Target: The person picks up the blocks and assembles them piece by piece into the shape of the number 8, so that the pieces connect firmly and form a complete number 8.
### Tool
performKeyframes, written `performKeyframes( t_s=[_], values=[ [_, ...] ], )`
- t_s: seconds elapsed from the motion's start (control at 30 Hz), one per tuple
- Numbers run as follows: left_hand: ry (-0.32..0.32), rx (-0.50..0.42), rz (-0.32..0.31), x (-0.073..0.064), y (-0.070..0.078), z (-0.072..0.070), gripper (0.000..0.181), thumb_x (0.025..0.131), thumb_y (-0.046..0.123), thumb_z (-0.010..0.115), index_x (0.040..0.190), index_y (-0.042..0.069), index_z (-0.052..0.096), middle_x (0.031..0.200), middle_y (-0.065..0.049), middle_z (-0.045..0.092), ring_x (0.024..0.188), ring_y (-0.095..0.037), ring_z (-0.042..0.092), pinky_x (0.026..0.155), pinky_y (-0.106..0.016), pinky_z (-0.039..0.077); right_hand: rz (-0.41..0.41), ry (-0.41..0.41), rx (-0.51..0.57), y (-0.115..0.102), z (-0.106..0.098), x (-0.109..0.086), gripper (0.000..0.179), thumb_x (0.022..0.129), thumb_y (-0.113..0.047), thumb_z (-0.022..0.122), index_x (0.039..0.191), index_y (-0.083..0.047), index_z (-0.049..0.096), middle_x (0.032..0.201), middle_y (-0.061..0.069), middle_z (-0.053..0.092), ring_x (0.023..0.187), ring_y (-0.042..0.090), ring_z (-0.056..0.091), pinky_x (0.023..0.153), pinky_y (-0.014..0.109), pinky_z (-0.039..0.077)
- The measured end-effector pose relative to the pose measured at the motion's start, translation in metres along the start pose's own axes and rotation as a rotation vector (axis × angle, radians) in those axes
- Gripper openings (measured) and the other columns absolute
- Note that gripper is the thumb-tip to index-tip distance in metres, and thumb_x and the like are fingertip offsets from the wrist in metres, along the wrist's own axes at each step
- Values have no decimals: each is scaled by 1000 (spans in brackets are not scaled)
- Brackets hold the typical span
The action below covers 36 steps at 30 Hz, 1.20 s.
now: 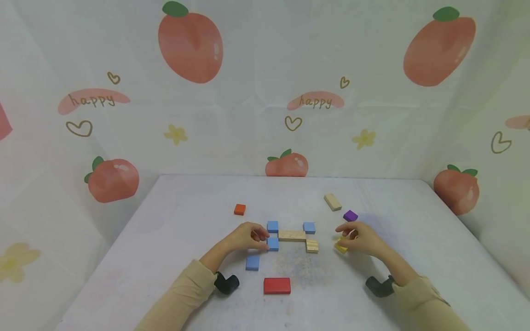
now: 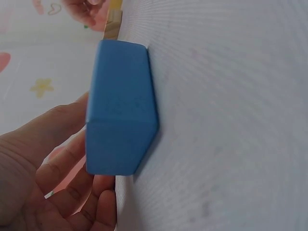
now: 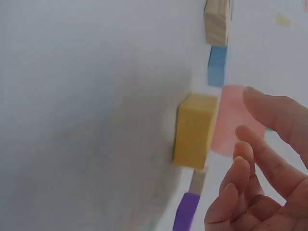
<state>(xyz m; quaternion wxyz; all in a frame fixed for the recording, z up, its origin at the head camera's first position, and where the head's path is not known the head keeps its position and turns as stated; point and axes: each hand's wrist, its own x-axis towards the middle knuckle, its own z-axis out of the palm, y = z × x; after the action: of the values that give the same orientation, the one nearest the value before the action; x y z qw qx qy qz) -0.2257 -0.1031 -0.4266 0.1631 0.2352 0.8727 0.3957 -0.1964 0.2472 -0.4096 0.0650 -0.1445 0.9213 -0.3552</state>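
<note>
My left hand point(image 1: 248, 236) reaches in from the left, its thumb tip right at the left edge of a blue block point(image 1: 273, 244). In the left wrist view a nearer blue block point(image 2: 122, 106) hides the fingertips. This flat structure also has a blue block point(image 1: 272, 226) behind, a long wooden block point(image 1: 291, 236), a short wooden block point(image 1: 312, 246) and another blue block point(image 1: 309, 227). My right hand point(image 1: 361, 239) hovers over a yellow block point(image 1: 341, 245), thumb and fingers apart. The right wrist view shows a gap between those fingers and the yellow block point(image 3: 195, 131).
A loose blue block point(image 1: 252, 263) and a red block point(image 1: 277, 286) lie in front. An orange block point(image 1: 239, 209) sits at the back left. At the back right are a pale wooden block point(image 1: 332, 202) and a purple block point(image 1: 350, 216). White printed cloth surrounds the table point(image 1: 186, 197).
</note>
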Motion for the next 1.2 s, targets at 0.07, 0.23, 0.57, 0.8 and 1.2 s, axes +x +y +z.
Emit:
performKeyframes(
  t_s=[0.07, 0.23, 0.57, 0.8, 1.2],
  values=[
    [0, -1, 1, 0, 0, 0, 29, 76, 19, 77, 100, 6, 67, 94, -4, 67, 80, -9, 54, 71, -18, 45, 24, 5, 3, 2, -1, -2, 35, 75, -13, 75, 104, 4, 64, 85, 8, 58, 71, 11, 51, 59, 20, 42],
    [1, 0, 8, 0, 0, 0, 29, 76, 18, 76, 100, 5, 67, 94, -5, 67, 80, -9, 55, 71, -17, 45, 84, 13, -6, 6, -3, -8, 39, 73, -14, 78, 105, 3, 64, 89, 9, 60, 77, 15, 52, 63, 20, 44],
    [-2, 0, 7, 0, -1, 0, 29, 76, 19, 77, 101, 6, 67, 94, -5, 67, 80, -9, 54, 71, -18, 45, 138, 2, -11, 12, -4, -15, 43, 70, -18, 80, 104, 3, 63, 90, 9, 61, 80, 17, 55, 65, 21, 46],
    [-1, -5, 3, 0, 0, -1, 30, 76, 18, 76, 101, 5, 67, 94, -5, 67, 79, -9, 54, 71, -18, 45, 150, -24, -11, 12, -3, -15, 46, 69, -22, 81, 103, 4, 63, 87, 8, 61, 79, 17, 56, 67, 24, 48],
    [-1, -8, -3, 0, 0, 0, 29, 76, 18, 76, 100, 5, 67, 94, -5, 67, 79, -9, 54, 71, -17, 45, 191, -28, -17, 8, 0, -14, 41, 68, -20, 82, 96, 3, 62, 83, 5, 60, 77, 16, 53, 67, 27, 46]
  ],
)
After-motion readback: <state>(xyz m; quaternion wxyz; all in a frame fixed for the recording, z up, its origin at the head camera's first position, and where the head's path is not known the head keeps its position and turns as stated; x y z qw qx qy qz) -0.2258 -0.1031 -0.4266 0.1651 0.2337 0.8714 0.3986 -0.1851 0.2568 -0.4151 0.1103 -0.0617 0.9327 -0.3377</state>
